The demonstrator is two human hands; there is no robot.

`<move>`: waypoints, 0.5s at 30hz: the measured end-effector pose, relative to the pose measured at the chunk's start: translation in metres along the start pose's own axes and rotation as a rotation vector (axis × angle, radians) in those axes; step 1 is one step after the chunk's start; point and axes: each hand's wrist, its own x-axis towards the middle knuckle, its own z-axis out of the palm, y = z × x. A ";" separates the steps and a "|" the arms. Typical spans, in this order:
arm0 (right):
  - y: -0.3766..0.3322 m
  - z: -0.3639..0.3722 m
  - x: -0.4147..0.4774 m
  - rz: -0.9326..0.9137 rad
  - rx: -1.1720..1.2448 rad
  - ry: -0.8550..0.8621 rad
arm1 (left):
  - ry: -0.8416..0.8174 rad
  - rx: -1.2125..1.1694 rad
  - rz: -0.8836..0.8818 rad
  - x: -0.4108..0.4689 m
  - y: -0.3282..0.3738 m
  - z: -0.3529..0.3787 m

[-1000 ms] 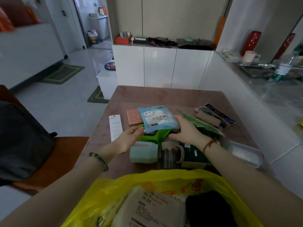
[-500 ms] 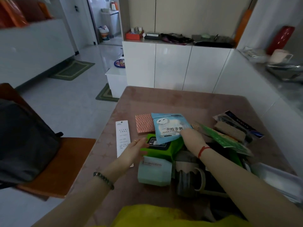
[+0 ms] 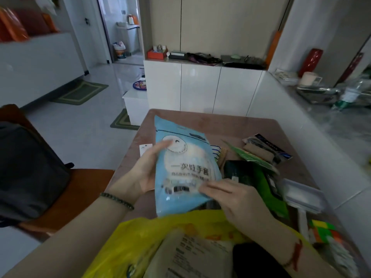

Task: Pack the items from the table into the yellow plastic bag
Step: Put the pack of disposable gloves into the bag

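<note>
I hold a light blue packet (image 3: 184, 167) with a round white face print upright above the near edge of the brown table (image 3: 210, 121). My left hand (image 3: 144, 173) grips its left edge and my right hand (image 3: 236, 199) pinches its lower right corner. The packet's bottom hangs just over the open mouth of the yellow plastic bag (image 3: 128, 243), which sits close to me. Inside the bag lie a beige printed pack (image 3: 190, 255) and a black item (image 3: 255, 259).
On the table to the right lie a green pouch (image 3: 267, 189), a dark packet (image 3: 239, 171), a clear plastic box (image 3: 303, 195), a striped blue-black pack (image 3: 269, 147) and a colourful cube (image 3: 325, 231). A white card (image 3: 145, 148) lies left. A black bag (image 3: 28, 169) sits on the wooden chair.
The blue packet lay on the pile of items; now both hands have lifted it and brought it towards me, over the yellow bag's mouth. The view has tilted back down to the bag.
</note>
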 end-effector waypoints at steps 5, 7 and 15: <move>-0.024 -0.018 -0.044 0.264 0.496 -0.080 | 0.026 0.135 0.090 -0.036 -0.027 0.016; -0.031 -0.031 -0.043 0.461 0.699 0.240 | -0.012 0.138 0.130 -0.054 -0.034 0.029; -0.040 -0.051 -0.039 0.613 0.791 0.407 | -0.026 1.039 0.527 -0.087 -0.062 0.041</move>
